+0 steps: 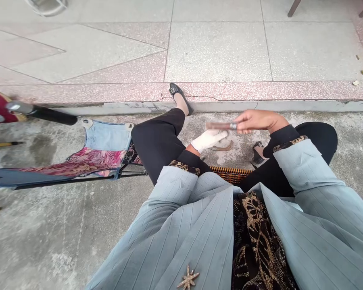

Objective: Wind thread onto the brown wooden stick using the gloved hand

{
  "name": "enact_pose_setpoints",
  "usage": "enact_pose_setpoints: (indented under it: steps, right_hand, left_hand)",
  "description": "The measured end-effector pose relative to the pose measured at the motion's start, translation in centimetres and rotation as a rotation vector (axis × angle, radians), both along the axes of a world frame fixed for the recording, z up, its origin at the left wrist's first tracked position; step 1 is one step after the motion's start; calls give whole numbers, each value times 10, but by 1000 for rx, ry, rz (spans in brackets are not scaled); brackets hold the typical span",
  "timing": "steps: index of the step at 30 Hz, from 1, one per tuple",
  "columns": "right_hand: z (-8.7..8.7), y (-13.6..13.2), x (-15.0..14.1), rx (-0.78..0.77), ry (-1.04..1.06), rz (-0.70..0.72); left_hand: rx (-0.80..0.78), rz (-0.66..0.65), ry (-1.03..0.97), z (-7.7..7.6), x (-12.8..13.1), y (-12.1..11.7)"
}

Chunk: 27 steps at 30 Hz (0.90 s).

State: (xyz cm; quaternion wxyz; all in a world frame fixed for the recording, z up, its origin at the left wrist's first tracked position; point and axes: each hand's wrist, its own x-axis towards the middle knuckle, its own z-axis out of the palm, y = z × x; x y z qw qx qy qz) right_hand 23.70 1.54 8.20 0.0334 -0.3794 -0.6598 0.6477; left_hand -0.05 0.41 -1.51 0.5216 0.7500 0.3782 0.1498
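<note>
My right hand [257, 120] is bare and closed around the near end of a brown bar-shaped tool [219, 126] with a silvery band beside the fingers. Motion blurs the tool, so its exact kind does not show. My left hand [208, 140], in a white knit glove, lies just under the tool's far end with its fingers stretched out. Whether glove and tool touch, I cannot tell. Below the glove, a curved brownish piece [224, 147] shows against the concrete, partly covered by the hand.
An orange-and-black woven seat edge [231, 174] shows between my legs. To the left stands a folding chair [105, 137] with denim and floral cloth, near a black cylindrical handle [53, 114]. A raised tiled step [218, 52] runs across in front of my feet.
</note>
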Motion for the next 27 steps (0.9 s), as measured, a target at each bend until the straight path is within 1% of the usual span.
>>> enact_pose_setpoints:
  steps: [2, 3, 4, 5, 6, 7, 8, 9, 11, 12, 14, 16, 17, 19, 20, 21, 22, 23, 24, 25, 27]
  right_hand:
    - [5, 4, 8, 130, 88, -362]
    - [4, 7, 11, 182, 95, -507]
    - [1, 10, 12, 225, 69, -613]
    - [-4, 14, 12, 263, 0, -678]
    - [-10, 17, 10, 301, -110, -700]
    - [-17, 19, 8, 342, -259, -677]
    - [-24, 21, 4, 387, -427, -610]
    - [-30, 22, -1, 433, -592, -508]
    - [-40, 19, -11, 503, -850, -244]
    - [-43, 17, -17, 512, -929, -109]
    - [-46, 10, -25, 467, -999, 110]
    - [-45, 4, -30, 341, -967, 300]
    - [-42, 1, -30, 253, -904, 379]
    - [-34, -2, -26, 48, -690, 507]
    - [-27, -3, -23, -44, -542, 541]
    - [-20, -3, -18, -102, -384, 530]
    - [-12, -3, -12, -124, -227, 477]
    - [-5, -2, -6, -100, -77, 386]
    - [1, -1, -1, -32, 36, 230]
    - [6, 1, 4, 32, 107, 45]
    - [8, 6, 10, 158, 150, -303]
  left_hand:
    - [-42, 18, -18, 1, 2, -1]
    - [-55, -12, -27, 2, 4, -2]
    - [-67, -48, -38, 3, 6, -3]
    - [-84, -90, -52, 4, 7, -5]
    - [-101, -139, -68, 5, 9, -7]
    - [-110, -183, -83, 6, 10, -9]
    - [-110, -216, -89, 8, 11, -11]
    - [-95, -236, -83, 10, 11, -13]
    - [-32, -249, -48, 14, 9, -14]
    - [4, -237, -25, 16, 7, -14]
    - [68, -191, 28, 20, 1, -11]
    - [128, -109, 73, 22, -5, -7]
    - [155, -66, 91, 22, -8, -4]
    - [187, 5, 101, 20, -12, 0]
    - [185, 33, 89, 18, -13, 2]
    - [170, 59, 65, 15, -14, 4]
    - [144, 86, 31, 13, -14, 5]
    - [111, 107, -9, 11, -13, 6]
    - [77, 115, -45, 8, -11, 6]
    - [45, 110, -69, 7, -9, 5]
    - [-11, 49, -66, 5, -3, 0]
